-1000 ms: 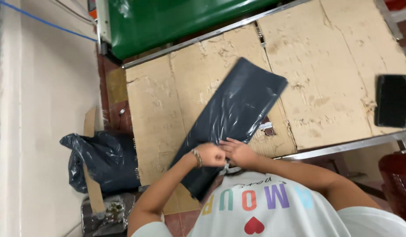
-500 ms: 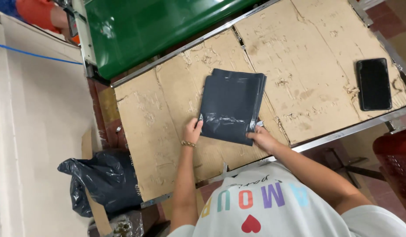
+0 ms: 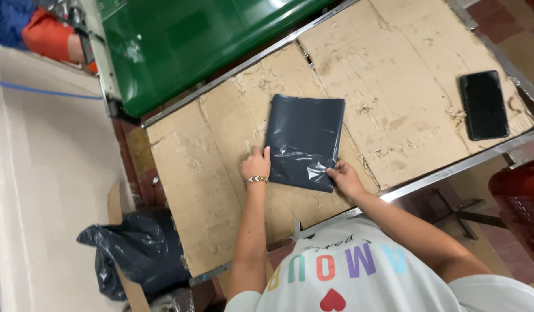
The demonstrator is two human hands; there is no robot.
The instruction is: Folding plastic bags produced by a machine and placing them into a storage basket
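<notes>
- Dark grey plastic mailer bag (image 3: 304,141), folded into a flat rectangle, lies near the middle of the bench (image 3: 394,75), whose top is covered in worn cardboard sheets.
- Left hand (image 3: 255,166) rests on the cardboard at the bag's left edge, fingers curled loosely together, thumb up against the bag's side; beaded bracelet (image 3: 256,179) on that wrist.
- Right hand (image 3: 345,179) at the bag's lower right corner, fingertips pressed on or pinching the crinkled corner; cannot tell which.
- Black phone (image 3: 484,104) lies face up on the right end of the bench, well apart from the bag.
- Green machine surface (image 3: 192,40) runs along the far side of the bench.
- Crumpled black plastic bag (image 3: 137,251) sits on the floor, left of the bench.
- Another person's orange and blue clothing (image 3: 39,29) shows in the top left corner.
</notes>
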